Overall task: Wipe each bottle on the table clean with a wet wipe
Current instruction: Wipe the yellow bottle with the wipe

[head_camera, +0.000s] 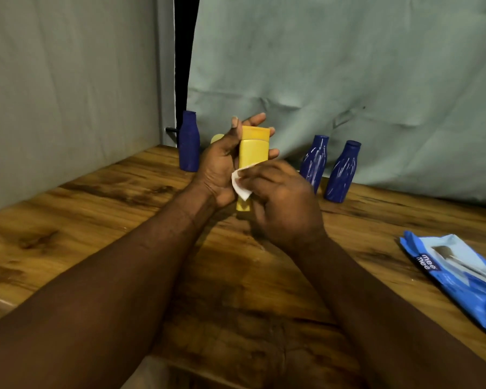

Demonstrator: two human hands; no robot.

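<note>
Above a streaky wooden table (96, 220) hung round with grey-green cloth (348, 66), the left hand (222, 167) curls its fingers round a yellow bottle (253, 153). The right hand (284, 203) pinches a wipe (240, 183) against it. Blue bottles (314, 161) stand behind; a pack (460, 276) lies right.

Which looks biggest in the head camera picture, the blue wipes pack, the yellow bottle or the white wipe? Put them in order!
1. the wipes pack, though it lies nearest the camera, which makes it look bigger.
2. the yellow bottle, partly covered.
3. the white wipe, only a small part showing.
</note>
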